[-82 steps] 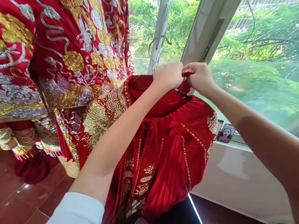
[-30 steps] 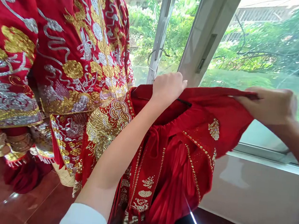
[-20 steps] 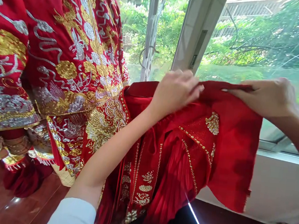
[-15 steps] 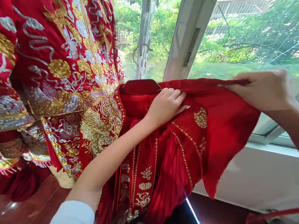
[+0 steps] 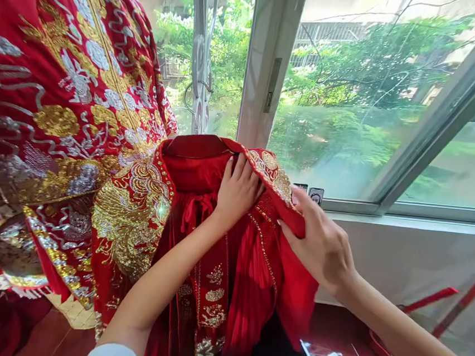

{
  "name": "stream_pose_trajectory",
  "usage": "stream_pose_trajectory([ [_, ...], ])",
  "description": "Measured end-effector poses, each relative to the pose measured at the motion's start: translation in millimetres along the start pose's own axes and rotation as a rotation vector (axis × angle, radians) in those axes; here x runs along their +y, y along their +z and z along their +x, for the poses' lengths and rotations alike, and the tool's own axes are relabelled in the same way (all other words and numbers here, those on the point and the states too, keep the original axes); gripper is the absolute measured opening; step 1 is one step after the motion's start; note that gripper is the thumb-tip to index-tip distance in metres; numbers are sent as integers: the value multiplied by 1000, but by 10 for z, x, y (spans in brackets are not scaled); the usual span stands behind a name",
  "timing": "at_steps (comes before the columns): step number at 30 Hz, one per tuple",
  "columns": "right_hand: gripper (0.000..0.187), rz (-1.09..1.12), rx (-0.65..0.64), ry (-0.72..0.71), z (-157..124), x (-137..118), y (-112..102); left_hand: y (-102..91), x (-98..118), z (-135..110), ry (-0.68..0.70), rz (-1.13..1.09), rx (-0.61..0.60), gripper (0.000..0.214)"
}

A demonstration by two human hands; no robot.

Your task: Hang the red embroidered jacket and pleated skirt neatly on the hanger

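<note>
A red skirt with pleats and gold embroidery hangs by its waist from a wire-hooked hanger. My left hand is closed over the skirt's upper edge, right of the waist opening, with fingertips reaching onto the inner side. In my right hand, the skirt's free flap is pinched between thumb and fingers. This flap is folded over toward the left hand, and its gold-embroidered face shows along the top. Red ties dangle below the waist.
At the left, a red jacket with gold and silver embroidery stands close to the skirt. Behind are sliding windows and a sill. A red frame-like object is on the tiled floor at the right.
My right hand has brought the flap down and leftward from its outstretched position, folding it so the embroidered face shows. My left hand stays on the waist. The view has turned right.
</note>
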State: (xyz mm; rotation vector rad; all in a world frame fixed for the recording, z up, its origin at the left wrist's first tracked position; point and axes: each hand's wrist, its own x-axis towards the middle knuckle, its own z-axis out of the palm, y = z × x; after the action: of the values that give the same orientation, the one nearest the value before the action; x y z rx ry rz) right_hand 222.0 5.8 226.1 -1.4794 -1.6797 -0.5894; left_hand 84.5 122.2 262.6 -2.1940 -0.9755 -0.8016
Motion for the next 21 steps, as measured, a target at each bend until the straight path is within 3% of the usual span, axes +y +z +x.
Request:
stream_pose_trajectory([
  [3, 67, 106, -19, 149, 29, 262, 75, -25, 20, 16, -34, -8, -2, 55],
  [6, 48, 183, -97, 241, 81, 383, -15, -3, 21, 43, -29, -18, 3, 55],
  [8, 41, 188, -81, 277, 119, 379, -114, 18, 13, 46, -31, -31, 10, 56],
  [13, 31, 160, -71, 282, 142, 296, -264, -17, 10, 19, -48, -91, -16, 57],
  [21, 31, 92, -53, 274, 94, 286, -278, 3, 9, -8, -27, -114, 30, 55],
])
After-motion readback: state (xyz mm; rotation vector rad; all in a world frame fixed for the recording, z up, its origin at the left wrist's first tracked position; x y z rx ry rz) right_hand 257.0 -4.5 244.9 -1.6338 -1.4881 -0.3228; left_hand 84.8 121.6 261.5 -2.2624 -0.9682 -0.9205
